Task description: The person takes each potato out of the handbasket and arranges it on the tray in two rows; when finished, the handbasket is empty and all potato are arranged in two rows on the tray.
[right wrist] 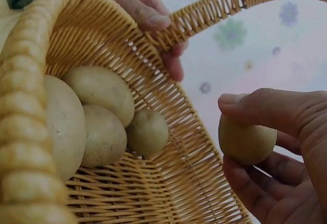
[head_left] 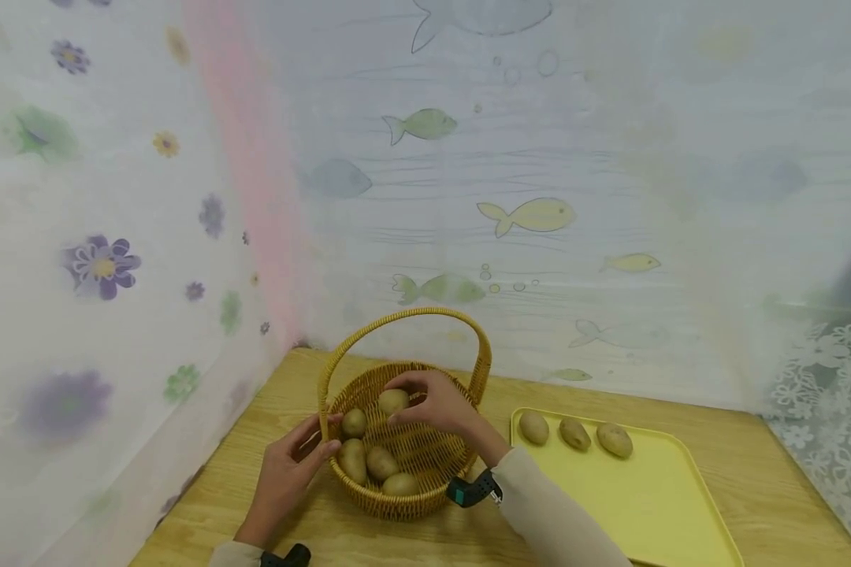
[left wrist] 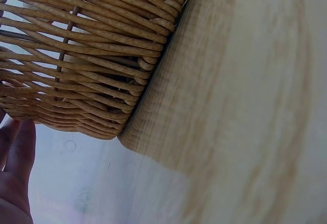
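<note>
A wicker basket (head_left: 397, 508) with a tall arched handle stands on the wooden table. My left hand (head_left: 288, 471) grips its rim at the left foot of the handle, thumb over the edge and fingertips inside, as the right wrist view shows. My right hand (head_left: 440, 405) pinches a potato (right wrist: 248, 138) between thumb and fingers, over the far part of the basket. Several other potatoes lie within, among them a small round one (right wrist: 147, 132) by the left wall and a larger one (head_left: 400, 484) near the front. In the left wrist view the basket's woven side (left wrist: 92, 55) fills the upper left.
To the right of the basket lies a yellow tray (head_left: 610, 504) with three potatoes in a row along its far edge; the middle one (head_left: 574, 433) is longer. Patterned curtains (head_left: 539, 331) hang behind and to the left of the table (head_left: 787, 488).
</note>
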Action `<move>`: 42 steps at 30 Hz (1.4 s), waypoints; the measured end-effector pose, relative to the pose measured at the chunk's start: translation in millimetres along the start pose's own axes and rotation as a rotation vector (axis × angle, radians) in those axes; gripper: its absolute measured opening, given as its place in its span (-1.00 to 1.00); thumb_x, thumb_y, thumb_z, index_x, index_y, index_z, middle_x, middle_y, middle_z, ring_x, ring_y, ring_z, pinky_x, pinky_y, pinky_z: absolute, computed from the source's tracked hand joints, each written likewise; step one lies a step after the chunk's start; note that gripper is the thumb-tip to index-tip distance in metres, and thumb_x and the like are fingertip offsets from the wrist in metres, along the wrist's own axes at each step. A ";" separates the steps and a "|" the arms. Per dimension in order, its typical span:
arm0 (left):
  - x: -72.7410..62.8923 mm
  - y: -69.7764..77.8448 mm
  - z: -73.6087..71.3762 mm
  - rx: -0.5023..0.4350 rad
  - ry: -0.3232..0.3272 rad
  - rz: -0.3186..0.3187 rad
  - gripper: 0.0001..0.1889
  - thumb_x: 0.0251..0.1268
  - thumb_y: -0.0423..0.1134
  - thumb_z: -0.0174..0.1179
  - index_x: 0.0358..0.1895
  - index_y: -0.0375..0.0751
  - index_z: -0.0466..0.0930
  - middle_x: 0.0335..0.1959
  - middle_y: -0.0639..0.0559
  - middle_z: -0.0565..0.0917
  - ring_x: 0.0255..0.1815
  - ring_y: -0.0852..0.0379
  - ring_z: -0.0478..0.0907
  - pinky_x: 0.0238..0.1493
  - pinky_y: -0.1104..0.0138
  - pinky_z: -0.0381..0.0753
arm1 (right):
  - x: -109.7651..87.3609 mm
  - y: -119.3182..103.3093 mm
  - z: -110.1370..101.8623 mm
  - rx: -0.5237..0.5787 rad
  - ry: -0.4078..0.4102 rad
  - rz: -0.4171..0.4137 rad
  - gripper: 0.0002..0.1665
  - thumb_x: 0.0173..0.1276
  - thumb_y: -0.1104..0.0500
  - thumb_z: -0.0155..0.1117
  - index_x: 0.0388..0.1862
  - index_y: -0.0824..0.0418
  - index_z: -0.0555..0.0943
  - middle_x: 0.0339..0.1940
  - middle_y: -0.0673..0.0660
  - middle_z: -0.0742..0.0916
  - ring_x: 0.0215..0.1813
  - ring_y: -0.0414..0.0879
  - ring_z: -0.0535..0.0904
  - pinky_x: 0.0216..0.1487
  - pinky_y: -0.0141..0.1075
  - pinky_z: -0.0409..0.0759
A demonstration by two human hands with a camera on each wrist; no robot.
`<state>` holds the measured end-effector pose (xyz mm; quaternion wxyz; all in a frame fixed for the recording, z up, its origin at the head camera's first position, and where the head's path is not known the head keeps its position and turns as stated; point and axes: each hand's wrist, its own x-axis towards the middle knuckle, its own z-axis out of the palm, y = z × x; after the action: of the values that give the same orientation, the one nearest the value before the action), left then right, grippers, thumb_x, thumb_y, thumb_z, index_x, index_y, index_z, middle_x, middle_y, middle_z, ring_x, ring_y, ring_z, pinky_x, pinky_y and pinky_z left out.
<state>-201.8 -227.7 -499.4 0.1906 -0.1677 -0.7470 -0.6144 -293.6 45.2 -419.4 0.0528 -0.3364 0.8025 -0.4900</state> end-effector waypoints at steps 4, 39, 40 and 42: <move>0.2 -0.8 -0.4 -0.006 -0.007 0.008 -0.54 0.45 -0.43 0.33 0.36 -0.41 0.56 0.24 -0.17 0.67 0.38 -0.05 0.49 0.29 0.34 0.54 | -3.3 -0.7 -3.2 0.002 0.009 -0.003 -0.52 0.20 0.11 0.68 0.11 0.04 0.76 0.03 -0.12 0.73 0.17 -0.07 0.66 0.06 -0.21 0.70; -0.4 3.4 -0.5 0.019 -0.022 0.034 -0.52 0.47 -0.42 0.31 0.38 -0.48 0.51 0.23 -0.28 0.66 0.37 -0.20 0.48 0.26 0.37 0.55 | -24.2 -4.5 -25.7 0.012 0.034 -0.016 -0.46 0.25 0.19 0.62 0.21 0.24 0.71 0.11 0.07 0.74 0.21 0.09 0.65 0.16 0.01 0.69; -0.6 3.5 -0.5 0.022 -0.024 0.036 -0.52 0.47 -0.42 0.31 0.38 -0.48 0.50 0.23 -0.29 0.65 0.37 -0.21 0.48 0.26 0.38 0.55 | -24.8 -4.8 -26.1 0.015 0.035 -0.015 -0.45 0.25 0.19 0.62 0.21 0.25 0.71 0.12 0.08 0.74 0.20 0.09 0.65 0.15 0.01 0.69; -1.1 3.6 -0.5 0.021 -0.025 0.033 -0.52 0.48 -0.41 0.30 0.38 -0.49 0.50 0.23 -0.29 0.65 0.37 -0.21 0.48 0.27 0.39 0.55 | -26.6 -5.8 -27.2 0.026 0.039 -0.010 -0.45 0.25 0.19 0.62 0.22 0.26 0.71 0.14 0.09 0.73 0.21 0.10 0.65 0.16 0.04 0.69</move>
<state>-199.1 -227.5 -496.7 0.1928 -0.1857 -0.7528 -0.6014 -281.6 79.7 -407.2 0.0390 -0.3301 0.7952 -0.5070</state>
